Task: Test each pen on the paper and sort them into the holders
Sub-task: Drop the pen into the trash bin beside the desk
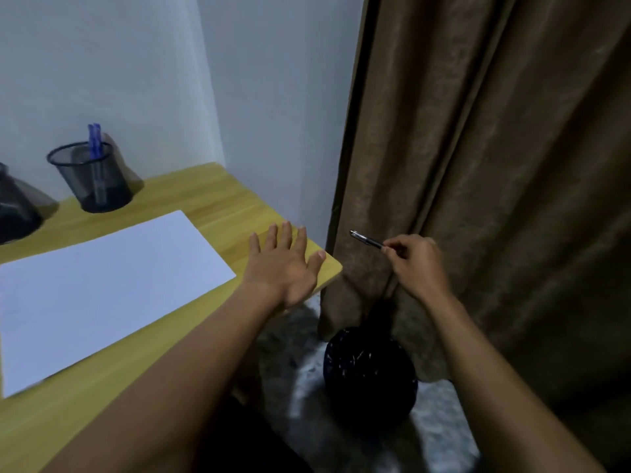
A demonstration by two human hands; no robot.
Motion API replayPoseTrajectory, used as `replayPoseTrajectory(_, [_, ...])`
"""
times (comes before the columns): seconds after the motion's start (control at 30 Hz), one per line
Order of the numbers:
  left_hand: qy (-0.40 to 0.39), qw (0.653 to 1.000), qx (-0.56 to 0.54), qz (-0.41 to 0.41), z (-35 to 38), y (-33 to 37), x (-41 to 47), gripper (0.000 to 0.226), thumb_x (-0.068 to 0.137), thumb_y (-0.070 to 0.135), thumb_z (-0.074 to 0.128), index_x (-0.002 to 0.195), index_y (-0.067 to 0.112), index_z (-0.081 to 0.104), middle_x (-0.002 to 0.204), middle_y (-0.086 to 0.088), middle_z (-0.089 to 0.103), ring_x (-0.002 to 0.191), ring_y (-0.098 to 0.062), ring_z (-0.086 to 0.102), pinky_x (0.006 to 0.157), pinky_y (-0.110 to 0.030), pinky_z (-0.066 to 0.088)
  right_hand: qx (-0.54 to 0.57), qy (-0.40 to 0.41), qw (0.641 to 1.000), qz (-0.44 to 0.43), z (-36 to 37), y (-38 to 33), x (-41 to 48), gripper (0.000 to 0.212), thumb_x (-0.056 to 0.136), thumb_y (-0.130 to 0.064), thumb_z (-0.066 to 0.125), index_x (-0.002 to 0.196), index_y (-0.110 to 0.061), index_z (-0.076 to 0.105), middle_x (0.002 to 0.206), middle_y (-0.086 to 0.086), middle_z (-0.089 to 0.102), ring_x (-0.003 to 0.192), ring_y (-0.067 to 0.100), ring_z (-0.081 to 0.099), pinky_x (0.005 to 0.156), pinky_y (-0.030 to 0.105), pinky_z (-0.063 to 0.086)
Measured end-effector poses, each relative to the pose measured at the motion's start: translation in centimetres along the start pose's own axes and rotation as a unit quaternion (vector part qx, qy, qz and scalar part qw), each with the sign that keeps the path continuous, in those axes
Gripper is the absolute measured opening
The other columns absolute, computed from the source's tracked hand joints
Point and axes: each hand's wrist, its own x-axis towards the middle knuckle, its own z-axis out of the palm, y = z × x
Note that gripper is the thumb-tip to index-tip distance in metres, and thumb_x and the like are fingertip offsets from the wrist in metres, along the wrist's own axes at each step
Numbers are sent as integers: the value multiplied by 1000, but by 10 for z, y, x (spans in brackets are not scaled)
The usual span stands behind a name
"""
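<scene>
1. Light wood desk (211, 199), yellowish grain, rounded corner, pushed up against the wall.
2. Plain pale wall (266, 97) behind it, kinda bluish-white.
3. Heavy brown curtain (495, 148) just right of the desk, hanging in folds down to the floor.
4. Floor (444, 438) is grey and speckled.
5. Dark round thing (370, 373) with white flecks sits on the floor at the curtain's hem, can't tell what it is.

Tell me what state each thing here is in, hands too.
left hand: open, fingers spread, at the table corner.
right hand: pinches the dark pen.
dark pen: held in the air, beyond the table edge.
paper: flat on the table, no marks visible.
mesh holder: upright, holding blue pens.
blue pens: standing in it.
curtain: drawn.
</scene>
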Motion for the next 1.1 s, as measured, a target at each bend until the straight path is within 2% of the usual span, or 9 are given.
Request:
replayPoseTrajectory(0.1, [-2, 1000, 8, -3, 2, -1, 1, 73, 97, 63, 8, 158, 25, -2, 166, -4, -8, 153, -27, -9, 120, -56, -5, -15, 12, 999, 26, 31, 25, -18, 12, 88, -19, 75, 97, -17, 82, 88, 10, 74, 89, 37, 66, 82, 33, 43])
replayPoseTrajectory(0.2, [-1, 1000, 11, -4, 2, 0, 3, 73, 97, 63, 8, 158, 26, -1, 167, -3, -7, 153, -25, -8, 120, -55, -4, -31, 6, 997, 67, 52, 47, -39, 14, 88, -21, 73, 99, -19, 82, 93, 8, 75, 98, 37, 63, 87, 38, 46])
replayPoseTrajectory(0.33, [5, 1000, 19, -1, 4, 0, 4, 74, 96, 64, 8, 158, 25, 1, 167, -3, -5, 153, -25, -5, 121, -54, -2, -75, -58, 988, 118, 68, 72, -54, 17, 93, -23, 69, 105, -20, 79, 107, 7, 74, 115, 35, 53, 95, 41, 44])
replayPoseTrajectory(0.57, [27, 999, 31, 5, 10, -4, 8, 79, 93, 68, 4, 158, 24, 1, 167, -4, -1, 153, -27, -2, 120, -56, 2, -99, -146, 965, 194, 101, 111, -71, 20, 93, -26, 61, 107, -23, 76, 117, 7, 71, 127, 32, 45, 102, 43, 37])
replayPoseTrajectory(0.8, [35, 999, 39, 12, 13, -8, 9, 82, 91, 71, 1, 158, 24, 2, 167, -6, 0, 153, -26, -1, 121, -55, 3, -88, -162, 961, 207, 144, 125, -100, 24, 95, -29, 57, 104, -25, 79, 104, 7, 74, 114, 37, 52, 92, 41, 43])
replayPoseTrajectory(0.87, [42, 998, 40, 15, 13, -8, 8, 85, 89, 72, -2, 158, 23, 2, 167, -6, 1, 153, -27, 0, 120, -56, 5, -70, -167, 958, 221, 155, 136, -103, 32, 91, -33, 52, 103, -24, 80, 99, 8, 76, 113, 41, 59, 96, 47, 49])
replayPoseTrajectory(0.93, [43, 998, 41, 16, 12, -7, 7, 87, 87, 72, -4, 158, 22, 2, 167, -7, 2, 153, -27, 1, 120, -56, 6, -65, -161, 959, 223, 171, 159, -105, 35, 86, -34, 50, 98, -22, 81, 97, 9, 75, 104, 43, 63, 91, 50, 53])
replayPoseTrajectory(1.0, [44, 998, 41, 16, 10, -6, 5, 87, 87, 72, -4, 158, 22, 3, 167, -7, 3, 153, -27, 2, 120, -55, 7, -78, -160, 958, 223, 174, 165, -104, 37, 86, -34, 48, 96, -23, 81, 96, 8, 74, 97, 39, 64, 86, 47, 54])
replayPoseTrajectory(1.1, [46, 998, 39, 22, 9, -6, 3, 86, 87, 71, -3, 158, 22, 5, 166, -8, 4, 153, -27, 3, 120, -55, 8, -122, -160, 957, 208, 164, 159, -102, 32, 95, -32, 51, 102, -24, 82, 100, 6, 74, 102, 36, 60, 87, 41, 50])
